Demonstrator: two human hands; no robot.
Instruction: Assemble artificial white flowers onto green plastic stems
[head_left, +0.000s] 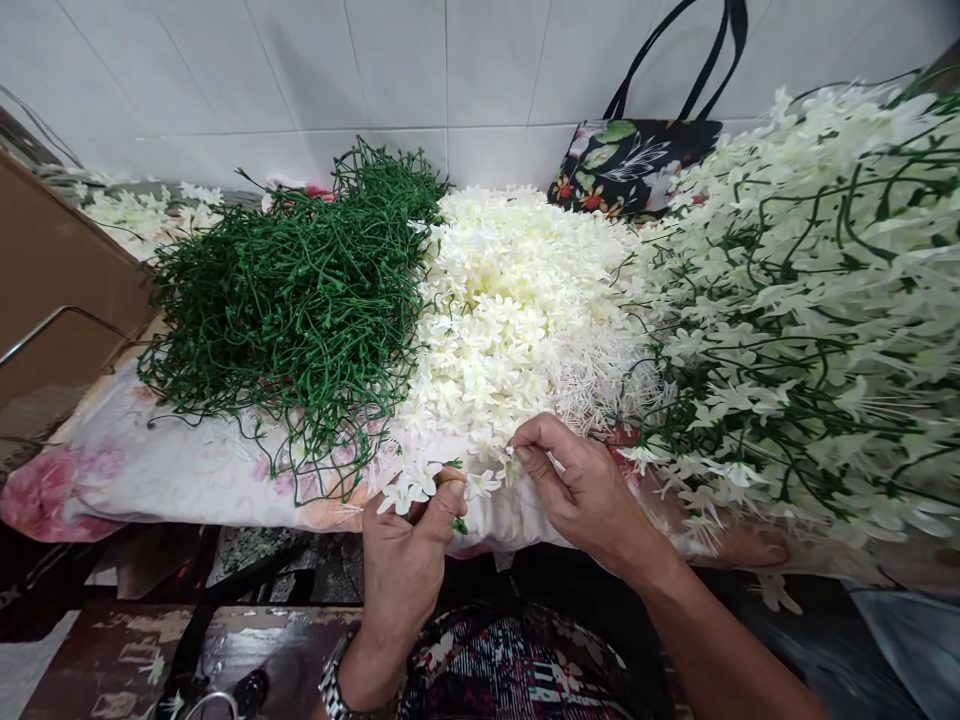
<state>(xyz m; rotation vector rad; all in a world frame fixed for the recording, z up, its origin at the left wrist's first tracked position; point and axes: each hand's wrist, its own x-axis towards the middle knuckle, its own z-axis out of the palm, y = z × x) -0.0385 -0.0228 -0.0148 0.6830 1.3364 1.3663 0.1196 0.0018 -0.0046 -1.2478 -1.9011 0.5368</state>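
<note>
My left hand (409,560) is closed in a pinch around a green artificial flower stem, most of it hidden by the fingers. White artificial blossoms (411,487) show at its fingertips, and a bit of green pokes out below the thumb. To the right, my right hand (577,490) pinches a small white artificial flower (510,466) between thumb and forefinger. Another white blossom (482,484) sits between the two hands. Just beyond them lies a heap of loose white flower heads (495,340).
A tangled pile of green plastic stems (292,290) lies at the left. Assembled white flower sprays (817,320) are heaped at the right. A floral black bag (630,165) leans on the tiled wall (390,60). A cardboard box (60,260) borders the flowered cloth (202,470).
</note>
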